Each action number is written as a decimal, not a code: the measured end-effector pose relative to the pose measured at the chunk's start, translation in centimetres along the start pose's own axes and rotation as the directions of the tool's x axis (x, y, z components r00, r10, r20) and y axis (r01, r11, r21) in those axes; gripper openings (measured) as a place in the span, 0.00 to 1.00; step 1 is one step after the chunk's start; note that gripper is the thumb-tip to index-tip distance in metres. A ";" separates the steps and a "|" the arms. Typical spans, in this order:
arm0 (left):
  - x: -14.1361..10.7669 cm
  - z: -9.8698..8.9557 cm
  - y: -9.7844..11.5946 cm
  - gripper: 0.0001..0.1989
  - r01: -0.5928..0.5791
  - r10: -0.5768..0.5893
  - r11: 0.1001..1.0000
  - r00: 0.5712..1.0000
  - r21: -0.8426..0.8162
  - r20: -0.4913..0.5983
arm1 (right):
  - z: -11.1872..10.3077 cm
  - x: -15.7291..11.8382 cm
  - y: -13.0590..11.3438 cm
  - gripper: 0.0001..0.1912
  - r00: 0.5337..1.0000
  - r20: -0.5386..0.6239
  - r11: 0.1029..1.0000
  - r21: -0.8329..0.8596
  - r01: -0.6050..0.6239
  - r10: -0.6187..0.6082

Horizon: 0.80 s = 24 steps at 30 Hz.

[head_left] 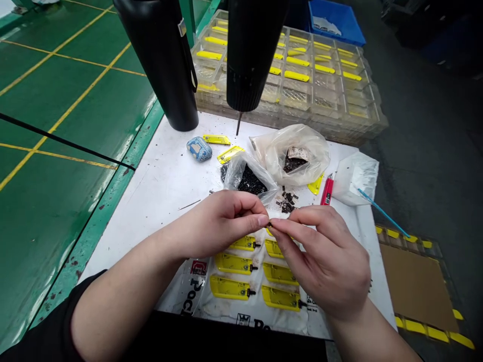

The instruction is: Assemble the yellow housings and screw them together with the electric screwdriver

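Note:
My left hand (230,221) and my right hand (324,251) meet fingertip to fingertip above the table. Between them is a tiny dark piece (269,224), too small to name, pinched by both hands. Below lie yellow plastic parts (231,287) in two columns, several with a small black piece at the right end. Just beyond my fingers are a loose pile of small dark clips (287,201) and an open plastic bag of black pieces (249,180). A larger bag (313,151) of dark bits stands behind it.
A black electric screwdriver (249,60) hangs point down over the table. Around it are a black bottle (166,65), a blue patterned case (199,149), a red cutter (327,191), a white container (356,178) and stacked clear compartment trays (339,123).

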<state>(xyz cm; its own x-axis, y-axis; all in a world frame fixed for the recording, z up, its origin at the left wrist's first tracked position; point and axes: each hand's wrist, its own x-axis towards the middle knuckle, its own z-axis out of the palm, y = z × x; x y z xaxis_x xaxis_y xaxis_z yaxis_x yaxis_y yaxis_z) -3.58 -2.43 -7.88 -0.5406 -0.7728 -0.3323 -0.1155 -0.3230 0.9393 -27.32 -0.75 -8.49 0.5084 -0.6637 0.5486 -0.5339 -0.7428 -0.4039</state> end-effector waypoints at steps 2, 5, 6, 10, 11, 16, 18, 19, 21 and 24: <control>-0.2 0.0 0.1 0.22 -0.009 0.011 0.995 1.000 0.102 -0.018 | -0.2 -0.1 0.0 0.16 1.000 0.009 1.000 -0.022 0.015 -0.015; -0.5 -0.6 0.1 0.16 -0.058 0.115 0.899 0.988 0.433 -0.106 | -0.5 -0.4 0.0 0.15 0.998 0.058 1.000 -0.031 0.003 -0.001; -0.6 -1.0 0.0 0.13 -0.087 0.171 0.829 0.980 0.552 -0.103 | -0.6 -0.5 0.0 0.14 0.995 0.098 1.000 -0.027 -0.009 0.012; -0.9 -2.3 -0.4 0.05 -0.217 0.206 0.606 0.972 0.765 0.113 | -0.5 -1.1 -0.5 0.06 0.959 0.279 0.999 -0.021 -0.044 0.048; -0.9 -2.5 -0.4 0.06 -0.220 0.167 0.589 0.975 0.778 0.149 | -0.3 -1.2 -0.7 0.04 0.951 0.304 0.999 -0.020 -0.045 0.049; -0.5 -1.9 0.0 0.05 -0.151 -0.005 0.509 0.984 0.847 0.179 | 0.8 -1.5 -1.4 0.05 0.935 0.350 0.998 -0.027 -0.058 0.063; -0.3 -1.4 0.3 0.05 -0.127 -0.057 0.466 0.983 0.876 0.173 | 1.2 -1.6 -1.4 0.05 0.931 0.359 0.997 -0.036 -0.063 0.071; -0.2 -1.3 0.4 0.05 -0.117 -0.078 0.444 0.983 0.888 0.169 | 1.3 -1.7 -1.4 0.05 0.929 0.362 0.997 -0.040 -0.064 0.074; 0.0 -1.0 0.5 0.05 -0.102 -0.113 0.404 0.981 0.909 0.160 | 1.4 -1.8 -1.3 0.05 0.928 0.365 0.997 -0.050 -0.063 0.077; 0.3 -0.8 0.6 0.06 -0.084 -0.148 0.347 0.979 0.934 0.143 | 1.6 -1.9 -1.2 0.05 0.924 0.373 0.996 -0.064 -0.065 0.084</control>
<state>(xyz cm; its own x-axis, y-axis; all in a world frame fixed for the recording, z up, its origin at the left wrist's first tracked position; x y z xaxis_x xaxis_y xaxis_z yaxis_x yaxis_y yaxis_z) -3.16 -3.27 -7.51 -0.6310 -0.6302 -0.4524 -0.7732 0.4632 0.4332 -26.53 1.28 -10.17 0.6769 -0.7084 0.1999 -0.6079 -0.6912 -0.3907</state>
